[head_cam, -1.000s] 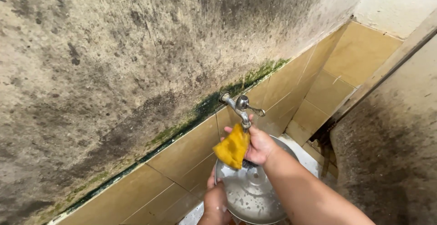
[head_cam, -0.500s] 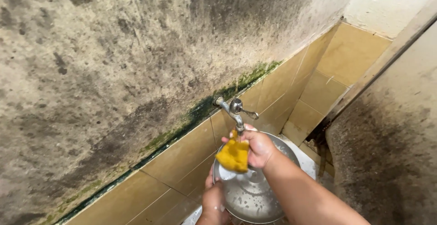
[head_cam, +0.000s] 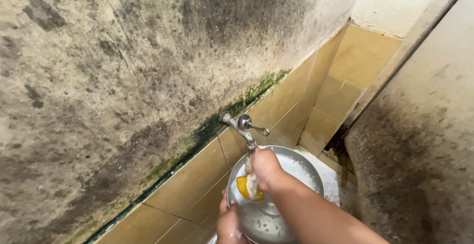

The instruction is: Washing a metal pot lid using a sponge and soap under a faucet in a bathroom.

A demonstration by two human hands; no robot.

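Head view: stained, mould-dark plaster wall (head_cam: 123, 66) fills the upper left of the frame, with tan ceramic wall tiles (head_cam: 197, 175) below it and a green algae line between them. Small chrome wall tap with a lever handle (head_cam: 244, 125) sits at centre, spout over the right hand (head_cam: 264, 167). Right hand fingers are curled tight around a wet yellow sponge (head_cam: 244, 187), squeezing it against the inside of a round shiny steel bowl (head_cam: 296, 167), lower centre. Left hand (head_cam: 229, 224) at the bottom edge grips the bowl's near rim, fingers wrapped over the edge, only partly in frame.

Bowl contents: white soap foam and water drops on the inner surface; no food visible; whether water is pooled at the bottom I cannot tell.

Risks, as I judge them: the soapy wet rim could slip from the left hand and the tilted bowl drop; knuckles could knock the tap spout just above; foam may splash the tiles.
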